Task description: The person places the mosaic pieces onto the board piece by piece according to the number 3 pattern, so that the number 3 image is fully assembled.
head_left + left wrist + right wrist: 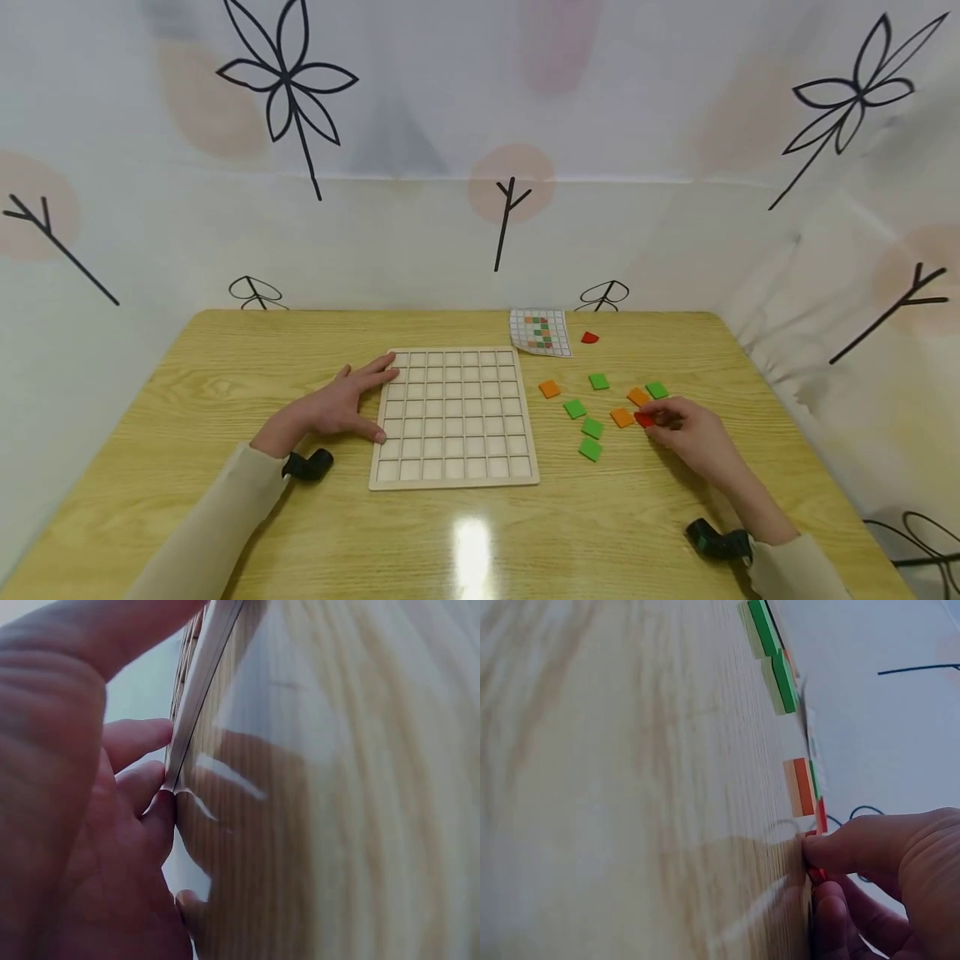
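Observation:
A pale wooden grid board (454, 482) with square cells lies flat on the table. My left hand (348, 404) rests at its left side, the spread fingers and thumb touching the frame; in the left wrist view they meet the board's edge (196, 682). Over on the right, my right hand (693, 437) pinches a red piece (643, 420) between thumb and fingers, close to the table top. Beside that hand lie orange square tiles (622, 417) and a green tile (657, 390). In the right wrist view the red piece (821, 816) is partly covered by the thumb.
Several green tiles (590, 450) and another orange tile (550, 389) are scattered between board and right hand. A printed pattern card (558, 350) sits behind the board's far right corner, with a red quarter-round piece (590, 337) beside it. A patterned cloth (420, 242) hangs behind the table.

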A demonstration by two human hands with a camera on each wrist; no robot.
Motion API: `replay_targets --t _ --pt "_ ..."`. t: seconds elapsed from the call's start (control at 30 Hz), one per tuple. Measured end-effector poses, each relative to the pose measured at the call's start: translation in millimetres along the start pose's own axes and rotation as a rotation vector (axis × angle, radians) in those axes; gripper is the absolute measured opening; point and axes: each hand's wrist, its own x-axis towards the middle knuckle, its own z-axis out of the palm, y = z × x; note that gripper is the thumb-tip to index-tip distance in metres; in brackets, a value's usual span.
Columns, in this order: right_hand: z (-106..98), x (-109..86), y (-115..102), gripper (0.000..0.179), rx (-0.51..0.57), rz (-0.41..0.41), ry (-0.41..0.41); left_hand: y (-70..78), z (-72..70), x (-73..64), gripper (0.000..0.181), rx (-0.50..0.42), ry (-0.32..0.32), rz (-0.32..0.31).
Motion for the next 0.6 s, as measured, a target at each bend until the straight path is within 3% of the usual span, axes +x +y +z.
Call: replay_targets --t 0.27,0.6 --pt "0.4 3.7 0.7 0.027 -0.019 0.024 0.015 -1.7 0.3 1.1 0.104 0.056 -0.024 0.023" --pt "-1.5 5.8 -5.5 0.030 -0.014 0.022 0.032 -2.9 5.8 1.6 0.113 0.137 0.003 0.030"
